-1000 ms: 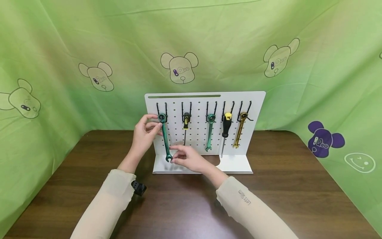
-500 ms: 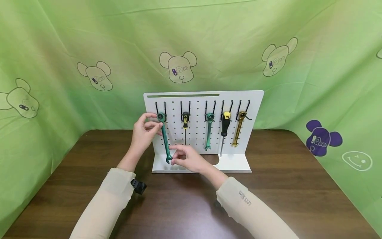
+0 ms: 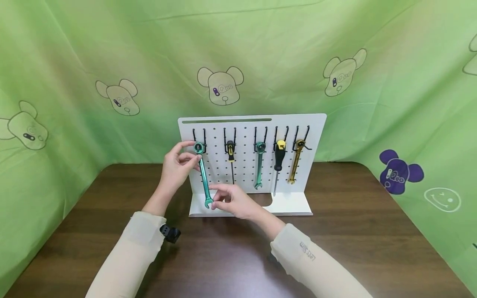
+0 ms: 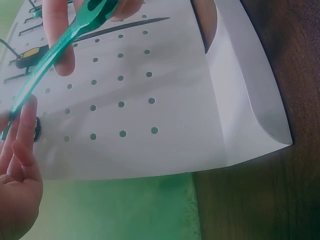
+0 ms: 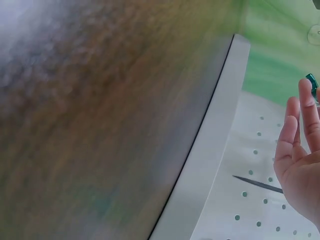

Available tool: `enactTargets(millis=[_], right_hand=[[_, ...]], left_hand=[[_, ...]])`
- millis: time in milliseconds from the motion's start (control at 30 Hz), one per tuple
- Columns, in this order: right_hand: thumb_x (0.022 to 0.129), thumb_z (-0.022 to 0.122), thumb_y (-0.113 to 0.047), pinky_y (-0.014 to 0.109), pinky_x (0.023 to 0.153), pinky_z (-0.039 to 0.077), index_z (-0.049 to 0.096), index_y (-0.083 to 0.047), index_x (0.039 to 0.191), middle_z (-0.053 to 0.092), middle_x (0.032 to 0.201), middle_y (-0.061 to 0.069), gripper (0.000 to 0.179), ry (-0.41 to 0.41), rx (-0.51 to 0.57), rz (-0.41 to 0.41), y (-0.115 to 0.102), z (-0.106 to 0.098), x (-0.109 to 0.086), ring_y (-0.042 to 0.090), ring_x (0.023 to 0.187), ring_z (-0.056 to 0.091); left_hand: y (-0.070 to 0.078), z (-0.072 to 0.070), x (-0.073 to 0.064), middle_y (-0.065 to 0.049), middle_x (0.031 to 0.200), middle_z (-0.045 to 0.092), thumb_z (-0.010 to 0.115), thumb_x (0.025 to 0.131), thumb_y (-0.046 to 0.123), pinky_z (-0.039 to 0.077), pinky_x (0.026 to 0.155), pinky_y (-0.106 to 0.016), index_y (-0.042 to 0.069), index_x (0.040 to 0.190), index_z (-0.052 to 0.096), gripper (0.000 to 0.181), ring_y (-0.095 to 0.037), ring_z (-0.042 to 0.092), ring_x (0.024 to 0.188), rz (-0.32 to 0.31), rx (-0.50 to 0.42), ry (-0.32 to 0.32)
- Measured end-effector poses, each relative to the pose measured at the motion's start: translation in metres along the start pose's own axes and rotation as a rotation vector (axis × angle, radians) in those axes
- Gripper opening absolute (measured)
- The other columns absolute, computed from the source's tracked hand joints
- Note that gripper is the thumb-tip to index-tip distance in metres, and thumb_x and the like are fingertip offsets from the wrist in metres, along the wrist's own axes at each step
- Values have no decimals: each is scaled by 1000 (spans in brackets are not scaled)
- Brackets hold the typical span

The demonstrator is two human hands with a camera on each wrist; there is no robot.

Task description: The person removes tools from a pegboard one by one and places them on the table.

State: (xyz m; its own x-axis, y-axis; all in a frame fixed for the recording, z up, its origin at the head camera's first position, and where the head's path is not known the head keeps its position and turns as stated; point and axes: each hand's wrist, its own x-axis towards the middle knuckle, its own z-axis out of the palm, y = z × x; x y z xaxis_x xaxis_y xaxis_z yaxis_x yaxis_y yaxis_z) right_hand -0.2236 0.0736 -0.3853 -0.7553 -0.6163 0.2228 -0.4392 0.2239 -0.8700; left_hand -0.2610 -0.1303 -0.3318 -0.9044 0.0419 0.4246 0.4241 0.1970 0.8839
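Observation:
A shiny green combination wrench [image 3: 204, 178] slants in front of the white pegboard [image 3: 298, 120], its ring end overlapping the leftmost black hook [image 3: 204, 134]. My left hand [image 3: 175, 167] pinches it just below the ring, thumb in front and fingers behind. At the lower, open-jaw end, my right hand [image 3: 238, 200] holds the tip between thumb and fingers. The left wrist view shows the wrench [image 4: 50, 57] running diagonally, with right-hand fingers [image 4: 60, 40] around its open end. Only a bit of green metal [image 5: 312, 82] shows beside the right fingertips in the right wrist view.
On the other hooks hang a small black-and-yellow screwdriver [image 3: 231, 151], a second green wrench [image 3: 259, 165], a larger screwdriver [image 3: 278, 161] and a gold wrench [image 3: 296, 163]. The board stands on a brown wooden table [image 3: 335, 248], with green curtain [image 3: 279, 74] behind.
The wrench's lower end has come slightly down toward me, with the right hand following. Its face catches more light now. The head view has shifted slightly; the left hand keeps its grip.

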Motion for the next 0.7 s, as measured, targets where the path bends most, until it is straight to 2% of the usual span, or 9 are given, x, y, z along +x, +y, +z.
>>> enactTargets(millis=[67,233,300,567,700], right_hand=[[92,65,2,20,66,45,50,9,137,71,89,24,49,-2,-2,3,0,1,-1,22,77,64],[92,63,3,19,65,45,49,11,137,71,88,25,48,-12,26,-13,-1,2,-3,45,84,64],[92,63,3,19,65,45,49,12,137,70,88,26,48,-15,37,-20,-2,2,-4,49,87,63],[92,63,3,22,67,50,49,11,137,70,89,26,48,-23,55,-16,-8,2,-7,50,88,63],[92,63,3,24,69,52,49,11,137,70,89,26,48,-28,49,-15,-11,3,-9,45,87,65]], left_hand=[[0,-1,-1,-23,83,72,69,91,1,57,65,-23,3,130,58,40,-7,66,57,4,-2,-5],[1,-2,-2,-26,84,71,68,92,1,58,66,-22,2,130,58,40,-7,67,58,22,-7,-16],[2,-2,-3,-26,84,71,68,92,1,57,66,-21,2,130,58,40,-7,67,58,25,-5,-18],[8,-5,-6,-13,78,73,69,91,1,59,65,-26,3,130,58,40,-8,68,57,30,-7,-21],[10,-6,-8,-4,75,72,69,91,2,59,65,-26,3,129,58,40,-8,68,58,28,-8,-28]])
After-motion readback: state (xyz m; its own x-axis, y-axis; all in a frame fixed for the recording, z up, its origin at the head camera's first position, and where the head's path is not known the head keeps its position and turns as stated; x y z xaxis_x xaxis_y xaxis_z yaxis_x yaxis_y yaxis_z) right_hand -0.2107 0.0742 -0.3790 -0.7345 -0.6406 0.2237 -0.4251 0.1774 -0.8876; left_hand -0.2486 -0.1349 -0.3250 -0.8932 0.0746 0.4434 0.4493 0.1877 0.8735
